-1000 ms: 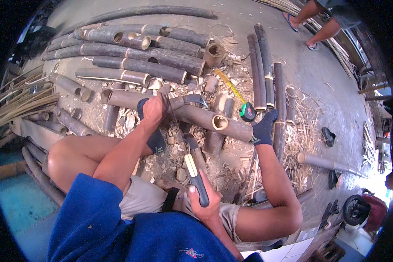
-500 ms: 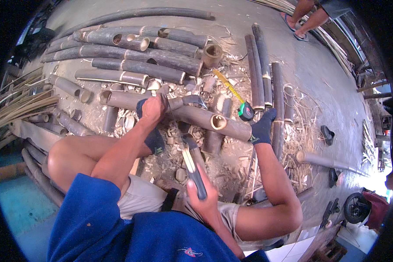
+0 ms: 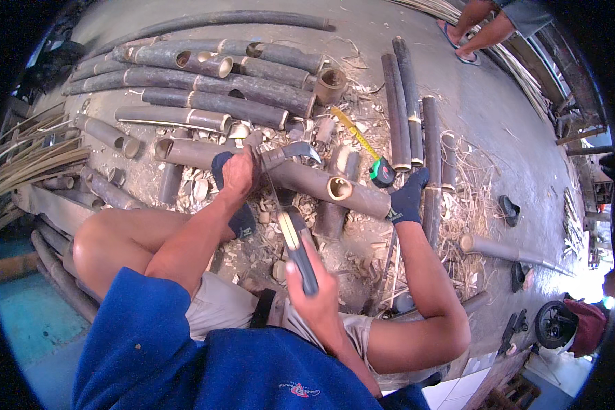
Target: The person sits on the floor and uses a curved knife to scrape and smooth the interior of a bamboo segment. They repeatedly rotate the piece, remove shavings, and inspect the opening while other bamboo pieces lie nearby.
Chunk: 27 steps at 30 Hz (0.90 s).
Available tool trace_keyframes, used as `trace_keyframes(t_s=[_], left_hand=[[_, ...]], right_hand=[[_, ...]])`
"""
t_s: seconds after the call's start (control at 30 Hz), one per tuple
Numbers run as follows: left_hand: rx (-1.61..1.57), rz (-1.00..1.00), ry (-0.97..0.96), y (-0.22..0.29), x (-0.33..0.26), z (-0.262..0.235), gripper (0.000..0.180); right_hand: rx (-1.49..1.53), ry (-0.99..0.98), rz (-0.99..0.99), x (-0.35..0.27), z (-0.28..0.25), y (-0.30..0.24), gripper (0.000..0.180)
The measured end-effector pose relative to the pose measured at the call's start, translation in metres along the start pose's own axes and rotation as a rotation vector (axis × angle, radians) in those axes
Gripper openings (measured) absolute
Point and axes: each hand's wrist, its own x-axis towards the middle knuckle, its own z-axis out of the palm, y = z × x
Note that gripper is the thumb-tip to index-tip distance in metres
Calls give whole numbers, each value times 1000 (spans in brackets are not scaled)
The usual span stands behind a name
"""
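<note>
Left hand [image 3: 239, 172] first: it bears down, fingers curled over the brown bamboo tube [image 3: 307, 179], which lies crosswise above the littered floor [image 3: 362, 27]. And here goes the handsaw [image 3: 289, 231]! The right hand [image 3: 314, 287], closed round its dark handle, has slid forward in the last half second, bringing the handle nearer the tube; the thin blade seems to meet it right beside the left hand, leaving little room there. Around them, left to right: bamboo strips [image 3: 31, 164], dark bamboo lengths [image 3: 253, 90], a curved metal blade [image 3: 303, 151] near the tube, an extended tape measure [image 3: 382, 173], and a socked foot [image 3: 408, 196] blocking the tube's right end.
</note>
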Motion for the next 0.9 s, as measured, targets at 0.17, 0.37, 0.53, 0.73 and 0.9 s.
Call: trace_keyframes(t_s=[0.17, 0.37, 0.53, 0.73, 0.9], left_hand=[[-15, -66, -8, 8, 0, -12, 26], [-44, -31, 39, 1, -1, 2, 28], [-49, -10, 107, 4, -5, 1, 29], [-87, 50, 169, 4, -9, -3, 35], [-239, 28, 147, 3, 1, -3, 46]], right_hand=[[-5, -44, 73, 33, 13, -16, 51], [-10, 40, -55, -31, -7, -7, 51], [37, 62, -132, 62, 31, 7, 51], [195, 351, -72, 75, -65, -3, 40], [-188, 599, -92, 35, -215, -5, 43]])
